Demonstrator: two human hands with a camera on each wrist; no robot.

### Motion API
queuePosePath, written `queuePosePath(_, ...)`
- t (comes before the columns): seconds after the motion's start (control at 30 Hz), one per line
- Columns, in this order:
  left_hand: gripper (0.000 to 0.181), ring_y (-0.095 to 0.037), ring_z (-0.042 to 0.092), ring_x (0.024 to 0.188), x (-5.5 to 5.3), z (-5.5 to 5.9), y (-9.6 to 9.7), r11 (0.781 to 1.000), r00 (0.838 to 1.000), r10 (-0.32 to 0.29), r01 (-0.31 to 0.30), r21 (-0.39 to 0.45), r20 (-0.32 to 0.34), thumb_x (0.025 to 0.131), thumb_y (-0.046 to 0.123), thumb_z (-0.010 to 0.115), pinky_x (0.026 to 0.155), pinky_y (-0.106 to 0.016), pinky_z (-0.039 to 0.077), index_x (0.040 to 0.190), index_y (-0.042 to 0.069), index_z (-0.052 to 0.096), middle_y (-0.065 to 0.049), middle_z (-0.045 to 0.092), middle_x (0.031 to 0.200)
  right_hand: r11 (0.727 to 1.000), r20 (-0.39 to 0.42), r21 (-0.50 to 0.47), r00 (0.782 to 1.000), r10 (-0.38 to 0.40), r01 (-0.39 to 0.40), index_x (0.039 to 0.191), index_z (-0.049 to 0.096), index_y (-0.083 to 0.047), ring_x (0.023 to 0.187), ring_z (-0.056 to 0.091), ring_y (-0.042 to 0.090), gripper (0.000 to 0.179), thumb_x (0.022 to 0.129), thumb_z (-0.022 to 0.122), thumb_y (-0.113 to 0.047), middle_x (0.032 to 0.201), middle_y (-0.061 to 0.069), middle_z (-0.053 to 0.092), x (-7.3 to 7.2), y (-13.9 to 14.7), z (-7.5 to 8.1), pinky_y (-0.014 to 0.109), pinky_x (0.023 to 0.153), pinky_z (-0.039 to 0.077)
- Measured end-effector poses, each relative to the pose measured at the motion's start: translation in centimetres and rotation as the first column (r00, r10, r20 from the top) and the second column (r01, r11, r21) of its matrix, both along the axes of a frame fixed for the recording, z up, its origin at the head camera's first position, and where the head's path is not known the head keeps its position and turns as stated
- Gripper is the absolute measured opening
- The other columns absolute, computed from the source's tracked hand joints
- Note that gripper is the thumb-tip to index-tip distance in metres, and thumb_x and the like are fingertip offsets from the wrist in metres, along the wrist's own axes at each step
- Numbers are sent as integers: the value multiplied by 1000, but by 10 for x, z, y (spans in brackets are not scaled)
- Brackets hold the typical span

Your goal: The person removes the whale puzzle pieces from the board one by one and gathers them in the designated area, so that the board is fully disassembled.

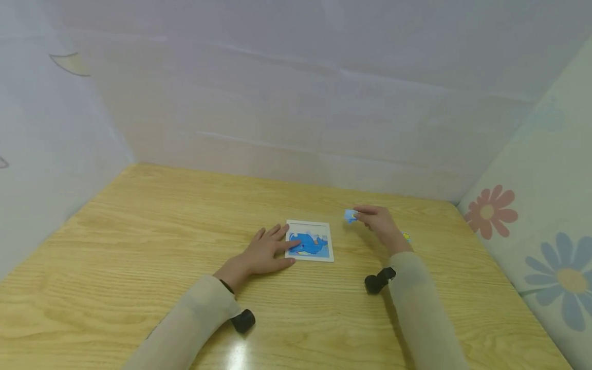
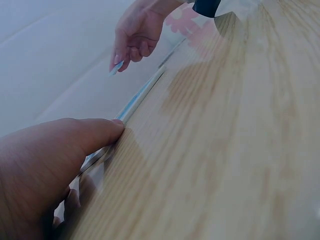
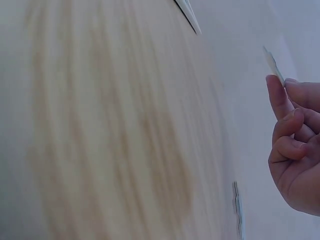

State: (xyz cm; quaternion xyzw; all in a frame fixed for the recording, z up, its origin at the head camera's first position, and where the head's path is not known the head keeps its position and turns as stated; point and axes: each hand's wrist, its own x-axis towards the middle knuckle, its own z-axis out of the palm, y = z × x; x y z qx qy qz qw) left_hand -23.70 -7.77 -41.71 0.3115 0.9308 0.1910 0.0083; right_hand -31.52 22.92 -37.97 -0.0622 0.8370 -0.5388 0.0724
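A white-framed jigsaw puzzle [image 1: 309,223] with a blue whale picture lies flat on the table; a pale strip shows along the top of the picture. My left hand [image 1: 265,253] rests at its left side with fingers spread. One finger touches the whale picture, and the thumb [image 2: 107,131] lies against the frame's edge. To the right of the frame, my right hand [image 1: 380,226] pinches a light blue puzzle piece [image 1: 350,215] between thumb and finger, raised off the table. Seen edge-on in the right wrist view, that piece [image 3: 273,66] looks thin.
Another puzzle piece [image 1: 406,237], partly yellow, lies beside my right wrist, partly hidden by it. The wooden table [image 1: 152,231] runs back to a pale sheet wall [image 1: 287,103]. A flower-printed wall [image 1: 550,216] bounds the right side.
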Motion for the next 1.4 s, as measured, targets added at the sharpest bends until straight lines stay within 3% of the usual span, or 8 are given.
queuePosePath(0.23,50,-31,9,127,1,0,0,1000,1000,0,0,-2,0,85,48,44,96,-53,4,131,28,39,-12,17,140,999,35,1,999,-39,39,118,52,1,57,34,10,36,86,54,-15,90,5,47,1,9,-2,22,50,31)
queuePosePath(0.37,50,-31,9,127,1,1,0,1000,1000,0,0,-5,3,85,48,43,96,-53,3,131,28,39,-13,17,140,999,61,-7,997,-42,42,117,51,3,51,33,7,35,85,55,-12,86,1,49,0,12,-4,21,48,32)
queuePosePath(0.47,50,-30,9,127,4,0,1,1000,1000,8,-8,-10,-1,85,48,43,96,-52,4,131,28,39,-13,17,140,999,63,26,997,-40,38,116,52,2,54,36,10,35,85,55,-13,82,4,50,-1,15,-8,23,51,34)
queuePosePath(0.6,49,-32,10,127,10,-3,3,1000,1000,11,-11,3,-7,85,45,44,96,-54,5,130,25,41,-15,18,140,997,94,59,995,-45,40,118,51,1,83,47,19,36,85,55,-14,105,13,52,0,18,-13,29,71,41)
queuePosePath(0.67,49,-33,11,126,12,-5,4,1000,1000,11,-11,10,-6,86,45,45,95,-54,5,130,24,41,-16,18,139,997,113,58,992,-51,45,118,50,2,100,44,24,37,85,55,-13,119,16,46,1,19,-16,34,81,39)
queuePosePath(0.73,49,-33,11,126,15,-7,5,1000,1000,14,-14,14,-4,86,44,45,95,-54,5,130,24,41,-16,18,139,997,127,59,990,-55,48,118,50,2,106,41,27,36,85,55,-12,123,17,43,2,20,-19,36,84,37)
queuePosePath(0.9,49,-33,11,126,20,-15,8,999,1000,26,-26,24,-4,86,45,45,95,-54,5,130,25,41,-15,18,140,992,102,124,994,-49,37,117,52,1,102,44,28,35,85,54,-12,120,18,46,4,22,-27,35,79,39)
queuePosePath(1.4,50,-32,9,127,18,-18,7,999,1000,25,-25,31,5,86,47,43,96,-53,4,131,27,39,-14,16,140,981,55,191,998,-31,20,114,53,5,92,47,25,31,86,51,-7,115,20,49,4,20,-27,32,73,41)
